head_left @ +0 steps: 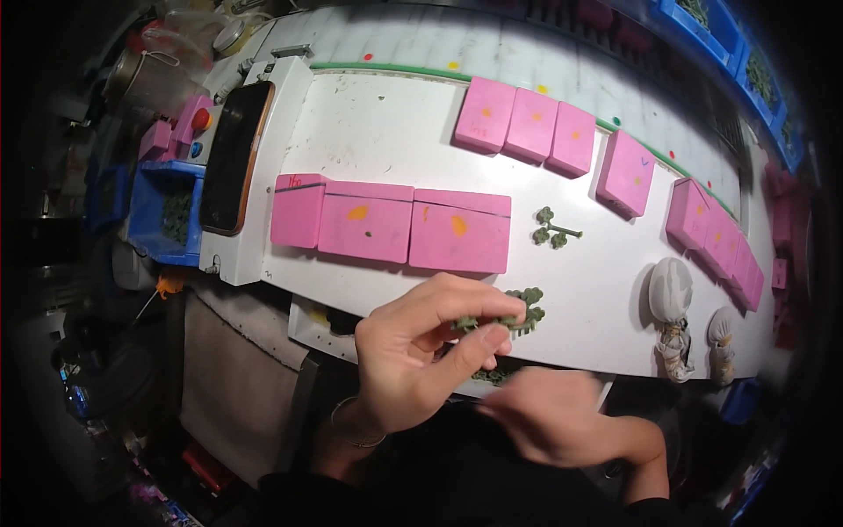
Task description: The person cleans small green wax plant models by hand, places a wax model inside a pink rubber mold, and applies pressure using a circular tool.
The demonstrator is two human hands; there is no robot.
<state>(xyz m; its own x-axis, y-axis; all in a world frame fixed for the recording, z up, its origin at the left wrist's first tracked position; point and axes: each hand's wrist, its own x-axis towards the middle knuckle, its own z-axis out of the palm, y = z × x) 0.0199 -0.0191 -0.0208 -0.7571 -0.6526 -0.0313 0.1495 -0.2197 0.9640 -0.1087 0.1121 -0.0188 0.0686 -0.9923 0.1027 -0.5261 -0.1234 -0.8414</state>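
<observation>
My left hand (430,347) is closed in a pinch on a dark green cluster piece (529,307), made of several small rounded lobes. More green bits show between the thumb and fingers. My right hand (558,417) is just below and to the right, smeared by motion, so its fingers cannot be read. Beyond the hands, a similar green cluster piece (553,230) with a short stem lies on the white worktop (369,132). Below the worktop edge, partly covered by my hands, more green pieces (492,376) lie in what looks like a drawer.
Pink blocks (459,230) form a near row, with more pink blocks (531,123) at the back and right. Two tied pale pouches (671,294) stand on the right. At left are a phone (239,158) and a blue bin (145,206). Blue trays (716,35) hang top right.
</observation>
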